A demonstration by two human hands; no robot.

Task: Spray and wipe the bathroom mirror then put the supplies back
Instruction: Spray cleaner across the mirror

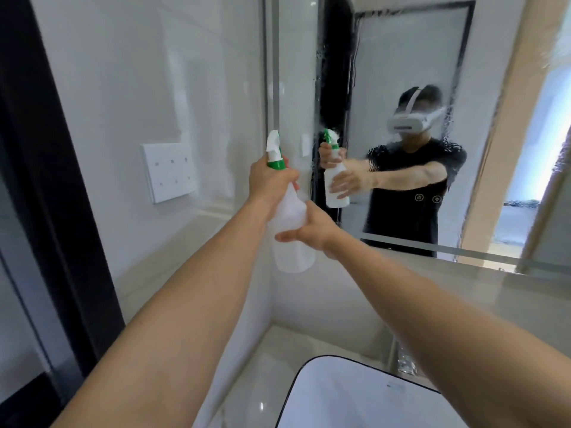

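Head view: spray bottle [290, 223] held up in front of the mirror [411, 72], upright with a slight tilt, nozzle toward the glass near its left edge. Your left hand [272, 180] grips the neck just under the green collar, fingers curled round it at the trigger; your right hand [312, 231] steadies the white body lower down, fingers [285, 236] laid across the front of it and thumb up the side, so the bottle is wrapped between them. Both forearms reach out from the bottom corners of the frame and meet at the bottle. Mirror surface shows streaks and droplets of wet along its left side and across the upper right part; the reflection of the bottle and both hands sits just right of the real ones. White switch plate [170, 171] on the tiled wall left of the bottle, well apart from it. Below, pale bench [259, 375] runs into the corner, with the dark-rimmed white basin [355, 400] at the bottom edge between your arms. Dark door frame [46, 180] along the left.
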